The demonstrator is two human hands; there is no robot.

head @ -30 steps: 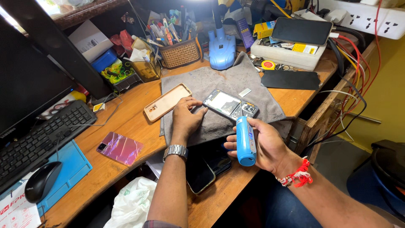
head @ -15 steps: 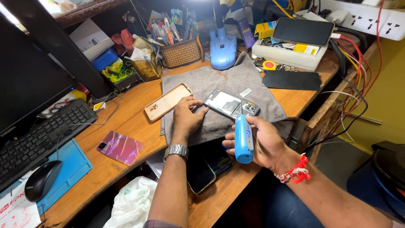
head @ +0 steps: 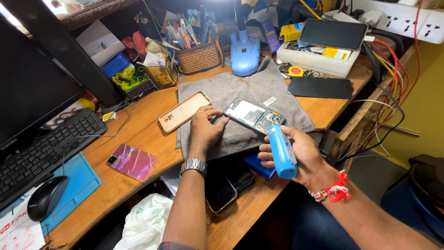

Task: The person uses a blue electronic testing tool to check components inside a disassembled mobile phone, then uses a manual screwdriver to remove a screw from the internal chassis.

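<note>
Grey cloth (head: 240,134) bears an opened phone (head: 253,115), left hand (head: 206,127) pressing its edge, right hand (head: 296,155) gripping a blue tool (head: 281,150).

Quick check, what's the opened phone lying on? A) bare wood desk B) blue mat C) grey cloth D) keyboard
C: the opened phone lies on the grey cloth, steadied by the left hand, while the right hand holds a blue tool at its corner.
</note>
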